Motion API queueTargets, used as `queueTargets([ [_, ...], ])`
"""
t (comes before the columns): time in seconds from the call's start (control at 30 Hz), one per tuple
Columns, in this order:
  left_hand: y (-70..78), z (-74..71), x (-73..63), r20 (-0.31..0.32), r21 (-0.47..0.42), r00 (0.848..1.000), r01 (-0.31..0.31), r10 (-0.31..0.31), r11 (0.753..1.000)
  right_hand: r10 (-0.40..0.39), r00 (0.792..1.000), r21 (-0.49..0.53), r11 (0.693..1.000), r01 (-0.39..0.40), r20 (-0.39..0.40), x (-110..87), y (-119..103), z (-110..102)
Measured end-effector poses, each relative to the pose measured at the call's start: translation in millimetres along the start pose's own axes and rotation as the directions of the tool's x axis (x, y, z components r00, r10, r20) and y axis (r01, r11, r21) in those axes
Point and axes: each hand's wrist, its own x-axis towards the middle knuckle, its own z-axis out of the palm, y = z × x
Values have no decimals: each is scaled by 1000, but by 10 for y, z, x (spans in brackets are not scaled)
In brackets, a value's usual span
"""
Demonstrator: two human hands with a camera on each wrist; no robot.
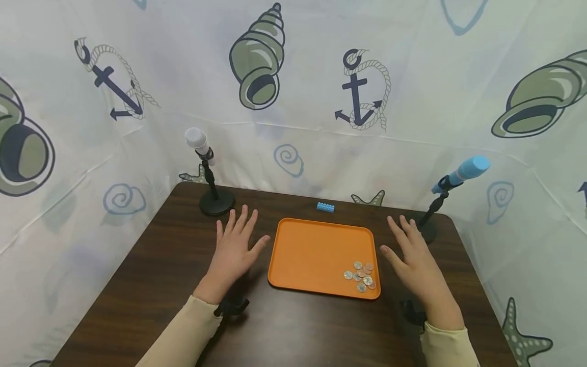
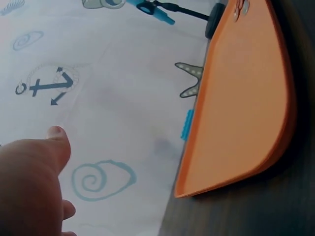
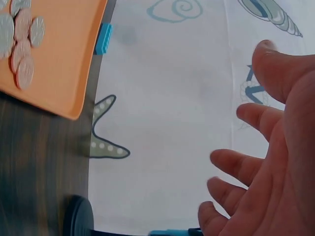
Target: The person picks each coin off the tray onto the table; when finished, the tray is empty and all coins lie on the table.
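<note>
An orange tray lies on the dark wooden table, with several silver and copper coins gathered in its near right corner. To the left of the tray is my left hand, fingers spread and holding nothing. My right hand is on the tray's right side, its fingers extended and apart, also with nothing in them. In the right wrist view, part of the coin group shows beyond the thumb side of the right hand. The left wrist view has the left thumb well apart from the tray.
A light blue toy brick sits behind the tray. At the back left stands a black stand bearing a white cylinder; at the back right another stand bears a blue cylinder. A sea-patterned cloth hangs around the table.
</note>
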Motion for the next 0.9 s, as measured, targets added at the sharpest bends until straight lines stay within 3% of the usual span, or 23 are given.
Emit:
queueTargets([
  [0.23,-33,232,14,51,-159,999,-8,16,987,6,1000,10,1000,-6,25,-37,-14,137],
  [0.47,-163,416,43,136,-355,991,35,15,934,-3,998,56,998,0,61,61,4,350],
  [0.57,-220,522,113,148,-386,989,39,21,922,12,995,60,998,-18,103,111,41,392],
  [0.73,-252,696,246,193,-386,981,49,29,921,48,982,31,998,-54,181,150,130,380],
  [0.9,-218,753,350,206,-462,979,104,-8,880,98,964,32,993,-110,247,185,249,386],
])
